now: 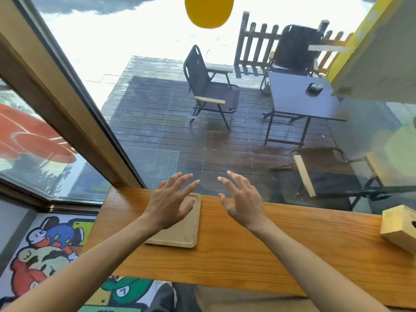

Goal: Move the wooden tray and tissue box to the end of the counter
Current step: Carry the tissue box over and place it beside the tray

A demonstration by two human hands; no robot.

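Lying flat near the left end of the long orange-brown wooden desk (281, 242), the pale rectangular wooden tray (180, 235) is seen with its far short side close to the desk's back edge, along the window glass. The left hand (170, 204) is held over the tray's far left part with its fingers (191, 185) spread apart; whether the palm touches the wood cannot be told. The right hand (244, 202) is raised above the bare desk just right of the tray, palm turned inward, its fingers (227, 183) likewise spread and gripping nothing. The light wooden tissue box (398, 228) is set well apart from the tray, toward the desk's right end and partly cut off by the picture's edge, with a dark opening visible in its top.
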